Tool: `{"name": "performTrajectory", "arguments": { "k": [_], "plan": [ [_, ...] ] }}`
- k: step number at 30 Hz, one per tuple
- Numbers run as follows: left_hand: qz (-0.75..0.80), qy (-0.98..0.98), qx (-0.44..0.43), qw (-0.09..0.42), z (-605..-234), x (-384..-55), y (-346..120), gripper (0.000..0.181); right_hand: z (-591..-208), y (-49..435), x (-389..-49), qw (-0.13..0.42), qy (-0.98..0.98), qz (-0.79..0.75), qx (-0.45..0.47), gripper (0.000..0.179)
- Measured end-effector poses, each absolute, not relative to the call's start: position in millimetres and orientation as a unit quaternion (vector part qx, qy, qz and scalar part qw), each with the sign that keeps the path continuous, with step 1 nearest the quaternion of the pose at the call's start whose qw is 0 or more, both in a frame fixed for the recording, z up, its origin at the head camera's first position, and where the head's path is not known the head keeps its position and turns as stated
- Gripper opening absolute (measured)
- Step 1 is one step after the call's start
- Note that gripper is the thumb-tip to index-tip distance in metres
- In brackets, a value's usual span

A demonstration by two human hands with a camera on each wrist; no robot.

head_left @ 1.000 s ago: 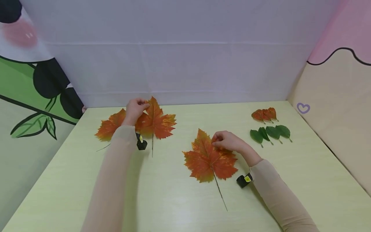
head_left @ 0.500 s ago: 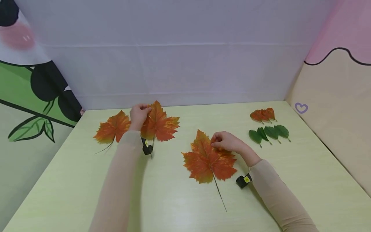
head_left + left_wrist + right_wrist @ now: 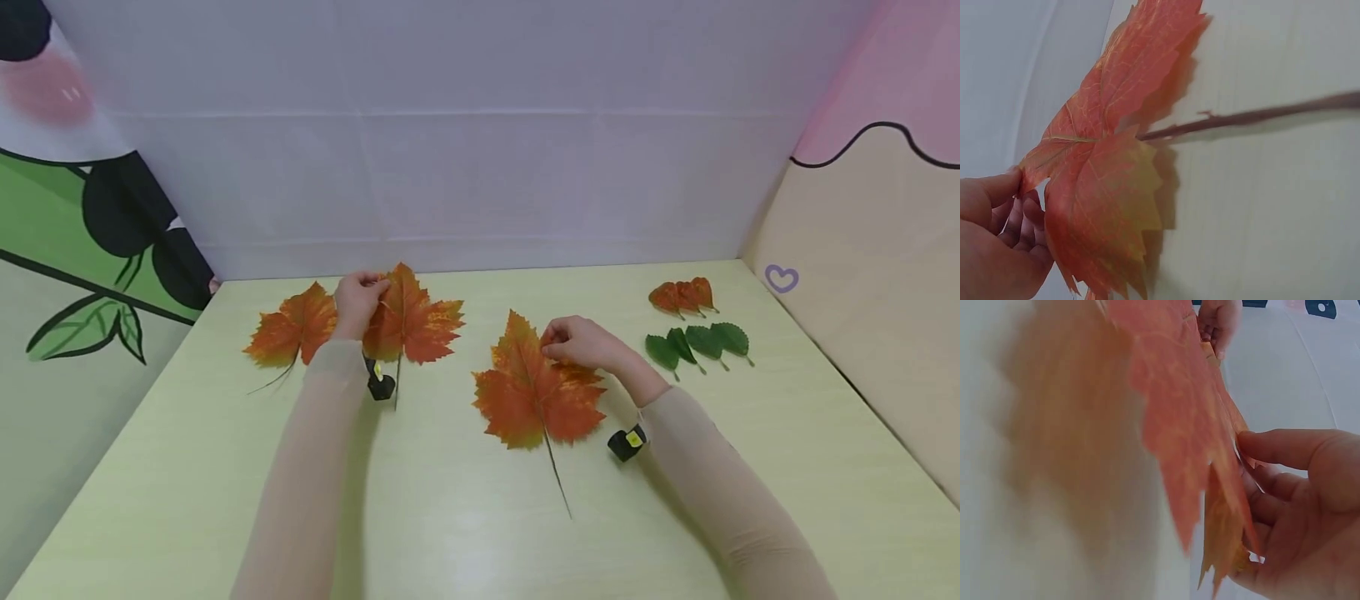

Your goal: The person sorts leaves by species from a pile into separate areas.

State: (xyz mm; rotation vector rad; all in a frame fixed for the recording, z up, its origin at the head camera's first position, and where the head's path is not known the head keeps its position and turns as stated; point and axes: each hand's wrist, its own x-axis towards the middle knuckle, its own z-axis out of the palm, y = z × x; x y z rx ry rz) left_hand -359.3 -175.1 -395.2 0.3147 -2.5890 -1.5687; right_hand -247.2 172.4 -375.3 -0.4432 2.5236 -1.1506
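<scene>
Toward the back left of the table, my left hand (image 3: 358, 302) pinches the edge of an orange-red maple leaf (image 3: 408, 321) whose thin stem points toward me. The left wrist view shows thumb and fingertips on that leaf's (image 3: 1107, 206) margin, with its shadow on the tabletop. My right hand (image 3: 581, 342) pinches a larger maple leaf (image 3: 532, 396) by its upper right edge, nearer the middle. In the right wrist view this leaf (image 3: 1179, 394) stands off the table, thumb on one face and fingers behind. Another maple leaf (image 3: 292, 325) lies left of my left hand, partly covered by it.
At the back right lie several small green leaves (image 3: 703, 342) in a row, with small orange leaves (image 3: 682, 296) just behind them. A pale wall (image 3: 480, 183) rises at the table's (image 3: 450, 517) back edge, and printed panels stand on both sides.
My left hand has shifted slightly right and toward me with its leaf, uncovering more of the leaf on the left. My right hand has raised its leaf and moved it slightly away from me.
</scene>
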Motion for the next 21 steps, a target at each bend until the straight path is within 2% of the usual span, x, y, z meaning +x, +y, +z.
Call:
{"name": "performTrajectory", "arguments": {
  "k": [9,21],
  "plan": [
    [-0.546,-0.828,0.122,0.03,-395,-357,-171,0.033,-358,174,-279,0.151,0.901,-0.382,-0.138,0.015],
    [-0.553,-0.823,0.129,0.024,-403,-357,-166,0.032,-353,164,-310,0.133,0.911,-0.373,-0.12,0.017]
  ]
}}
